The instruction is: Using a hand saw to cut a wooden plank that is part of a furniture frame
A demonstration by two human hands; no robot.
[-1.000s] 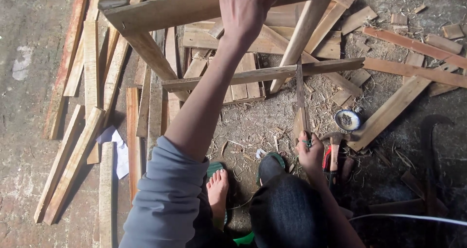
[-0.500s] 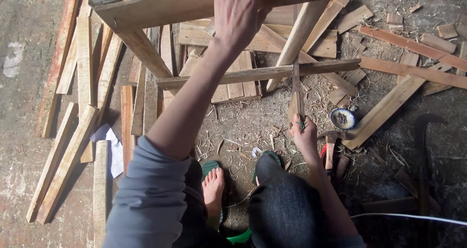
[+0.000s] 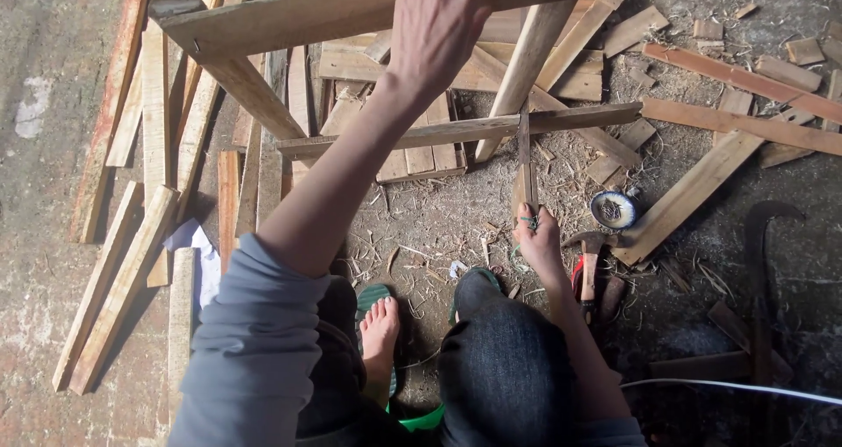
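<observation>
L hand flat on top beam of wooden frame, fingers spread, gripping nothing. R hand fingers pinched round thin upright slat at its base. Hammer, small bowl just right of R fingers.

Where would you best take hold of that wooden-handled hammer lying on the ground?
Probably by the wooden handle of the hammer, coming from above: it lies flat beside the right hand, its metal head pointing away, the handle's near end free.
</observation>
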